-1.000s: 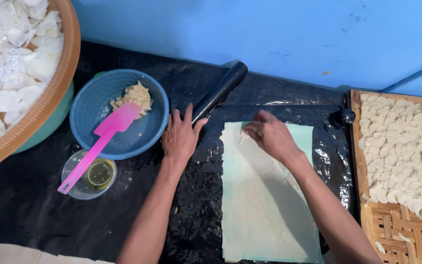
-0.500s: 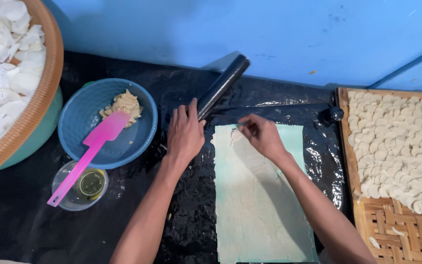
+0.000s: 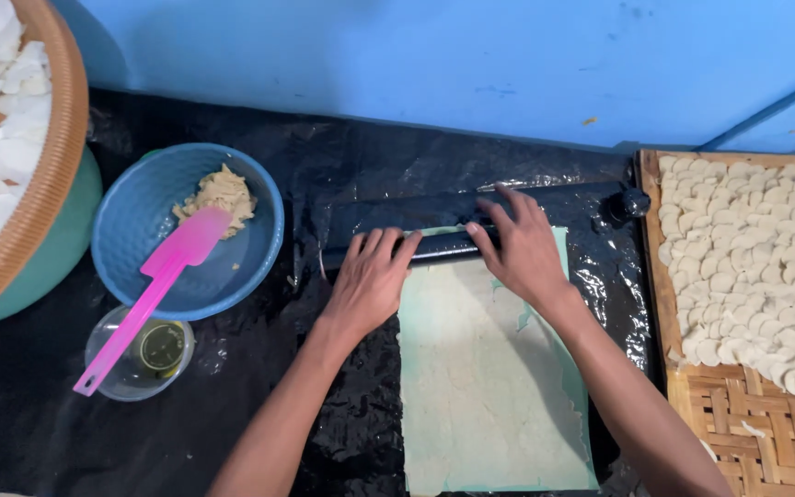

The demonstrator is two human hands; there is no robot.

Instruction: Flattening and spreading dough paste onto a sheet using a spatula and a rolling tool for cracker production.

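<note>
Since the earlier frames the black rolling pin (image 3: pixel 434 241) has swung from a slant at the far side of the dough to lie crosswise over the dough's far edge, and both hands have come onto it. The left hand (image 3: pixel 370 281) has left the black sheet beside the dough, and the right hand (image 3: pixel 519 247) no longer pinches the dough's corner.

The left hand lies palm down on the left part of the rolling pin, its fingers straight, close together and pointing away. The right hand lies on the pin's right part, its fingers spread, reaching over the pin toward the far side. Neither hand grips; both rest flat on top.

The dough (image 3: pixel 489 377) is a thin, pale rectangular sheet on a light green mat (image 3: pixel 558 253), stretching from the pin toward the near edge, on the black plastic sheet (image 3: pixel 324 166) that covers the table.

To the left stands a blue bowl (image 3: pixel 135 230) with a lump of beige paste (image 3: pixel 220 191) and a pink spatula (image 3: pixel 154 290), whose handle reaches over a small clear cup (image 3: pixel 144 354). At the far left is a woven basket (image 3: pixel 52 175) of white pieces. On the right a woven tray (image 3: pixel 738 414) carries rows of small pale dough rounds (image 3: pixel 756 248).
</note>
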